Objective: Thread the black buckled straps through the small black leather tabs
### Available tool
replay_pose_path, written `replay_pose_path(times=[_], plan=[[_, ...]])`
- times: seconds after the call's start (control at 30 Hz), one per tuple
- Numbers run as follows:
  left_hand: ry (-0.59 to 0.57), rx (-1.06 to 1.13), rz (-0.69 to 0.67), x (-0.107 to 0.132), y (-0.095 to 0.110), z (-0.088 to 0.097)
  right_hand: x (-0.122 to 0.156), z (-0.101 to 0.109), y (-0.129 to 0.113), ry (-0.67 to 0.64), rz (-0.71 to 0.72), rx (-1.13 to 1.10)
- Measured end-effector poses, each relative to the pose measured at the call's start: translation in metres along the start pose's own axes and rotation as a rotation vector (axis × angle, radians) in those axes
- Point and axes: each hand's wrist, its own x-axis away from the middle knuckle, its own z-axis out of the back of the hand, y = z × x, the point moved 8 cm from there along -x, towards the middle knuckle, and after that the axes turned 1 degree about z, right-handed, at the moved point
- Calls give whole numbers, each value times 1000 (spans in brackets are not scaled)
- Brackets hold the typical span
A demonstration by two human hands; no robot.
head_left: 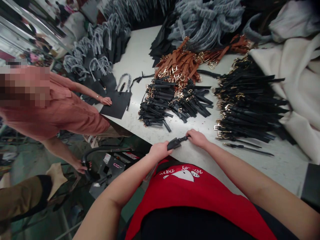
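At the far left, a co-worker in a salmon shirt stands beside the table, one hand laid flat on a black panel and the other hand low by a dark curved tube. Behind the panel you have plastic-wrapped loops in a heap, and below the table edge a dark machine.

Next comes your left hand, its thumb and fingers clamped on the wide, flat end of a black strap. The strap runs between your two hands, near the table's front edge and just in front of your red apron; you cannot tell whether it touches the tabletop. Beyond it lies a smaller pile of black buckled straps, with brown straps heaped behind.

Your right hand pinches the strap's narrow end, fingertips together on it. Further right sits a larger pile of black straps with gold-coloured buckles, two slim straps lying just in front of it, and pale cloth at the far right.
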Motion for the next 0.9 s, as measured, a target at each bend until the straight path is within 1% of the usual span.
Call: replay_pose_path(times=[0.1, 0.2, 0.27, 0.33, 0.4, 0.5, 0.6, 0.67, 0.73, 0.9], plan=[[19, -14, -14, 2, 1, -2, 0, 0, 0, 8, 9, -8], [58, 6, -33, -2, 7, 1, -2, 1, 2, 24, -3, -7], [48, 23, -27, -4, 9, 3, -3, 3, 3, 22, -13, -1], [15, 29, -11, -3, 4, 3, -2, 5, 2, 12, -12, 15], [-5, 28, 15, 4, -6, 2, 3, 8, -3, 13, 10, 63], [12, 42, 31, 20, -20, 0, 19, 8, -15, 37, 109, 181], [24, 50, 1, 30, -23, -4, 37, 0, -22, 76, 191, 190], [21, 39, -18, 29, -18, -7, 43, -5, -20, 115, 191, 120], [18, 28, -32, 24, -9, -7, 44, -9, -14, 140, 173, 53], [61, 12, -68, 6, 19, 3, 35, -14, -4, 109, 126, 5]])
